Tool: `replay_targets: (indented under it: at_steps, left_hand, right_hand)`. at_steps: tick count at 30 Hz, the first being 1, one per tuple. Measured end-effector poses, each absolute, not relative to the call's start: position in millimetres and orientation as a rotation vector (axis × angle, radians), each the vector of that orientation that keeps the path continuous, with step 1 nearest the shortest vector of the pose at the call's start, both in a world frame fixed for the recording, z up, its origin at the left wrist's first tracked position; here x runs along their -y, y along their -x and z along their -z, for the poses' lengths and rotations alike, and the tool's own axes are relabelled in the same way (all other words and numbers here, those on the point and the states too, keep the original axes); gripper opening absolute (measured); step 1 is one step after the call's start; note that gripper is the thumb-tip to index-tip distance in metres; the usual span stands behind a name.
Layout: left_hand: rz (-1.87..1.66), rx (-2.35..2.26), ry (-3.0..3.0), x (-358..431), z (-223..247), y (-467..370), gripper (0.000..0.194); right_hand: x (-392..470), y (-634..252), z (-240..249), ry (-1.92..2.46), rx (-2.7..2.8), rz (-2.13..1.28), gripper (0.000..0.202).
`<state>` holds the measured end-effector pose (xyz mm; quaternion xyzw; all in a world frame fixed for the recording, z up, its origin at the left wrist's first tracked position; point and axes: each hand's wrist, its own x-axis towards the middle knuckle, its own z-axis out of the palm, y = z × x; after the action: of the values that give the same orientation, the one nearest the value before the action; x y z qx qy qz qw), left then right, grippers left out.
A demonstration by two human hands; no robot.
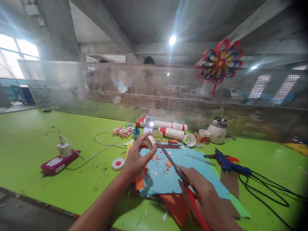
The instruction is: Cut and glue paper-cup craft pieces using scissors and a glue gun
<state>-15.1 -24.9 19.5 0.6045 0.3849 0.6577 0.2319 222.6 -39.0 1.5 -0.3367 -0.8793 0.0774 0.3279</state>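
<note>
My left hand [136, 159] pinches a small white paper cup piece [151, 143] between thumb and fingers, above the stacked paper. Wrapped round the red handles of a pair of scissors [171, 161] is my right hand [205, 197]. The scissor blades point up and left, their tips close to the cup piece; I cannot tell whether they touch it. Beneath both hands lies light blue paper [190, 183] with red and orange scraps on it. Orange paper [176, 208] sticks out below it.
A blue glue gun [225, 162] with a black cord lies right. Stacked paper cups [172, 133], a phone [148, 126] and a kettle-like jar [218, 130] stand behind. Left is a purple power strip [56, 163] with a charger. A perforated metal screen [168, 83] bounds the green table [79, 128].
</note>
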Motion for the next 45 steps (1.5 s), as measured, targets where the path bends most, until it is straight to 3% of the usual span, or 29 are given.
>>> replay_targets:
  at_steps: [4,12,18,45]
  left_hand:
    - [-1.822,-1.06,-1.618,20.9,-15.2,13.0,0.051]
    - [-1.811,-1.077,-1.54,19.5,-9.9,7.6,0.046]
    - [-1.812,-1.149,-1.547,20.3,-10.4,8.4,0.047]
    - [-1.765,-1.35,-1.682,23.9,-7.3,8.9,0.053]
  right_hand:
    - [39.9,-219.5,7.2,0.922,2.345,0.013,0.051]
    - [39.6,-218.9,6.8,1.069,2.349,0.195,0.054]
    - [40.3,-216.7,4.2,1.029,2.373,0.26,0.045]
    - [37.6,-215.9,0.0,0.985,2.326,0.503,0.046]
